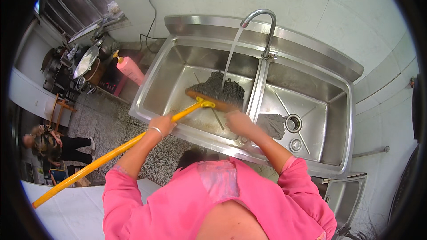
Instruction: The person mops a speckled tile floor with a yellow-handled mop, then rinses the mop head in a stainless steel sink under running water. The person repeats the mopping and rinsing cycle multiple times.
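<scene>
A mop with a yellow pole (110, 156) reaches into the left basin (196, 126) of a stainless-steel double sink. My left hand (163, 126) is closed around the pole near its head end, above the sink's front rim. At the right end of the brown crossbar (217, 104) my right hand (239, 123) grips the mop head, its fingertips partly hidden. Dark wet strands (218, 85) spread behind the bar on the basin floor. From the curved faucet (267, 13) a stream of water (232, 51) runs onto the strands.
A grey cloth (272, 126) lies beside the drain (293, 123) in the right basin. A pink pump bottle (130, 70) stands left of the sink, near an induction cooker (111, 81). Across the floor, a person (56, 143) is at far left. The pole's end extends over a white surface (76, 210).
</scene>
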A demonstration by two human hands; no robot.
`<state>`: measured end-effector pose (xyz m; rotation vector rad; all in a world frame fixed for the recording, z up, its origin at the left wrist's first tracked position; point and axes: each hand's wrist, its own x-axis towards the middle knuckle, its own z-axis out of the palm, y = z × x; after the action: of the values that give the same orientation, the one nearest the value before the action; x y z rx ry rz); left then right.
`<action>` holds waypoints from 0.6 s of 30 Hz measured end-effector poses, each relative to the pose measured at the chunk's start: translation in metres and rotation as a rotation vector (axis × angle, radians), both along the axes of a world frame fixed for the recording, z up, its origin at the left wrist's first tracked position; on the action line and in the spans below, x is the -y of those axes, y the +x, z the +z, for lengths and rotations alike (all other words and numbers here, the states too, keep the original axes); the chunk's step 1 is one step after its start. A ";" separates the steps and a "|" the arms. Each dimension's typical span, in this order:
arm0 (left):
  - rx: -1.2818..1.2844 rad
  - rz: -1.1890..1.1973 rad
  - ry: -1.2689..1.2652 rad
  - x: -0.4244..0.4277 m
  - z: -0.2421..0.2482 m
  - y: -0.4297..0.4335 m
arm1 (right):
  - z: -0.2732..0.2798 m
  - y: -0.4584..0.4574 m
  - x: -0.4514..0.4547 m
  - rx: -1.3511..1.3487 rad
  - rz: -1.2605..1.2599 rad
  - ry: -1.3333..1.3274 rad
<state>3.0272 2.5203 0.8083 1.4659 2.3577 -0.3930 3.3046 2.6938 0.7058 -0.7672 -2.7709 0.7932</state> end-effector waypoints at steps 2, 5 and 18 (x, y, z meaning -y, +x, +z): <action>0.003 -0.007 -0.044 0.009 0.005 0.002 | -0.001 -0.018 -0.002 0.107 0.030 -0.043; 0.013 -0.045 -0.079 0.004 0.002 -0.007 | -0.012 -0.051 -0.023 0.194 0.009 -0.103; 0.008 -0.185 0.066 -0.005 -0.048 -0.008 | -0.155 -0.182 -0.185 0.207 -0.460 -0.112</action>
<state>3.0196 2.5250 0.7599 1.7197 2.2559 -0.3574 3.1221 2.8792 0.5507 -1.5128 -2.5638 0.8130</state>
